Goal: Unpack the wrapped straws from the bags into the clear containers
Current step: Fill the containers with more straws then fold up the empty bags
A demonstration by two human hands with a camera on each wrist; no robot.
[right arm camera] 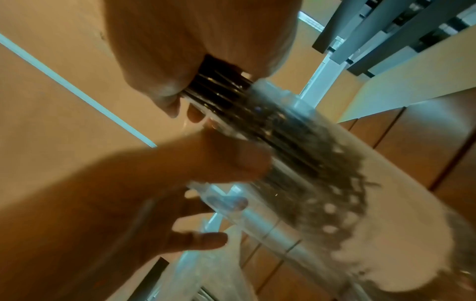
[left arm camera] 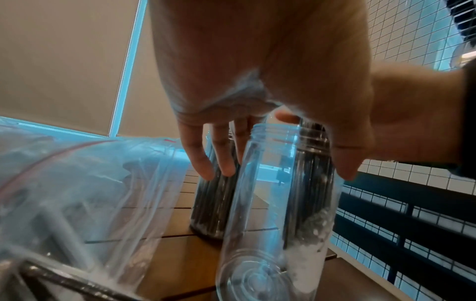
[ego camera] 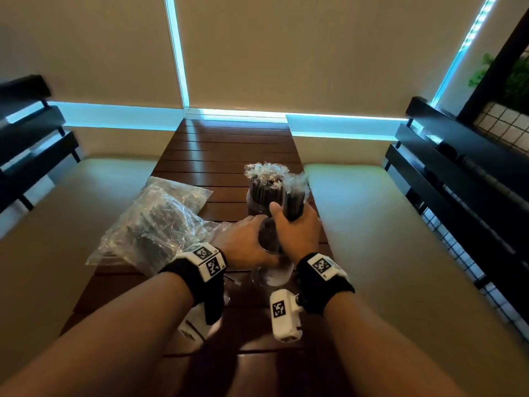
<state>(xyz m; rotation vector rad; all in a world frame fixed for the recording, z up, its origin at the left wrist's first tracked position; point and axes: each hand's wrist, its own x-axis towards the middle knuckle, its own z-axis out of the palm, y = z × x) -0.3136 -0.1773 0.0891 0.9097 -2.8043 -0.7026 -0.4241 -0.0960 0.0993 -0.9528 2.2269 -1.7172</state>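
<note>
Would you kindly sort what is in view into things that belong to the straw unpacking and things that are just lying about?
Job in hand:
- bundle of wrapped straws, gripped by the right hand
- clear container, held by the left hand
- filled container
- bag of straws

Just lying about:
- benches
- plant

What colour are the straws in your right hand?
Black, in clear wrappers; the straws in the right hand show best in the head view.

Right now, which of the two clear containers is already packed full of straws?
The far container, standing on the wooden table beyond the hands, is full. The near container, steadied by the left hand, only holds the bundle of straws the right hand is inserting.
</note>
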